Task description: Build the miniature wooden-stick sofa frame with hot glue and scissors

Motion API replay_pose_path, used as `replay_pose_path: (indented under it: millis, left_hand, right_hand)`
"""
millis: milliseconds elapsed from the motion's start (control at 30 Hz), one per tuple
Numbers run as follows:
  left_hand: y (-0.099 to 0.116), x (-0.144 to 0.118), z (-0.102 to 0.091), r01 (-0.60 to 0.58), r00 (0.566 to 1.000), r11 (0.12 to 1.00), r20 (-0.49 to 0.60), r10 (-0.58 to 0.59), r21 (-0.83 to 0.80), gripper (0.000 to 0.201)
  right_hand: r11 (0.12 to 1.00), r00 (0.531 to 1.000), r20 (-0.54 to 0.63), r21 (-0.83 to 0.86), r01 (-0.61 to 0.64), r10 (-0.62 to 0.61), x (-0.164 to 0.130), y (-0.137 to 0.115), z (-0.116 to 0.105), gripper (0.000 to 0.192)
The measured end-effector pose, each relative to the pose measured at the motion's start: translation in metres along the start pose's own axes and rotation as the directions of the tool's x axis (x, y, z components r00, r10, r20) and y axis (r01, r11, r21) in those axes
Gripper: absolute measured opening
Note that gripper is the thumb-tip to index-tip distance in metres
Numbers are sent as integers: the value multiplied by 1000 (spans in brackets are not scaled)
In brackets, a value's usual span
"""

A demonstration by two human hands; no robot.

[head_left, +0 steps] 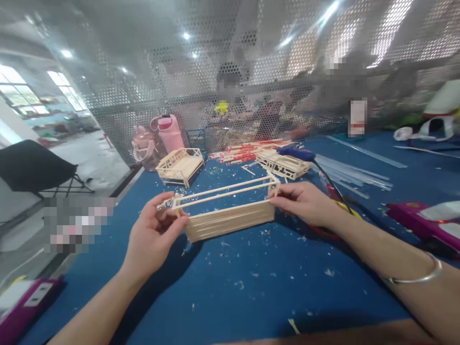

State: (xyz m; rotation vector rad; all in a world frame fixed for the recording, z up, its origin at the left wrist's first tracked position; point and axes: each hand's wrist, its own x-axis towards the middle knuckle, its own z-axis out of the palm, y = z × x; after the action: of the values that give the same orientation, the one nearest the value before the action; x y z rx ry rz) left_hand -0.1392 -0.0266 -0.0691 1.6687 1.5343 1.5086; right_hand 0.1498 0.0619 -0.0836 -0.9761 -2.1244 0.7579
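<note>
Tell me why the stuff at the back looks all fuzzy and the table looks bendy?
In the head view, the perforated screen veils whatever sits behind it, and ceiling lights glare through it at upper right; the wide lens curves the blue table edges; the left hand, right hand and stick frame look sharp, casting soft shadows.

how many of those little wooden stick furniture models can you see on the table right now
3. One wooden frame is held between the left hand and right hand; a finished model stands by the pink bottle; another model lies farther right. More may sit behind the mesh.
</note>
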Motion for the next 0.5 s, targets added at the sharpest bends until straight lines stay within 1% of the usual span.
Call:
replay_pose_path:
  millis: [67, 167, 267, 400, 500]
  left_hand:
    - [1, -2, 1, -23, 1000, 1000, 0, 23, -10, 48]
    - [1, -6, 4, -47, 998, 999, -36, 46, -25, 47]
    - [0, -9, 7, -34, 996, 998, -82, 29, -59, 51]
    - [-2, -9, 8, -5, 995, 998, -96, -2, -67, 57]
    - [-1, -9, 7, 4, 995, 999, -95, -7, -32, 61]
  right_hand:
    - [1000, 1000, 8, -14, 17, -17, -1, -1, -2, 27]
    - [999, 999, 8, -31, 34, -33, -1, -3, -3, 27]
    - [1000, 999, 24, -4, 26, -26, 0, -5, -2, 27]
    - [996, 997, 59, 76, -45, 40, 1, -5, -2, 28]
    - [998, 999, 54, 61, -10, 7, 2, -5, -3, 26]
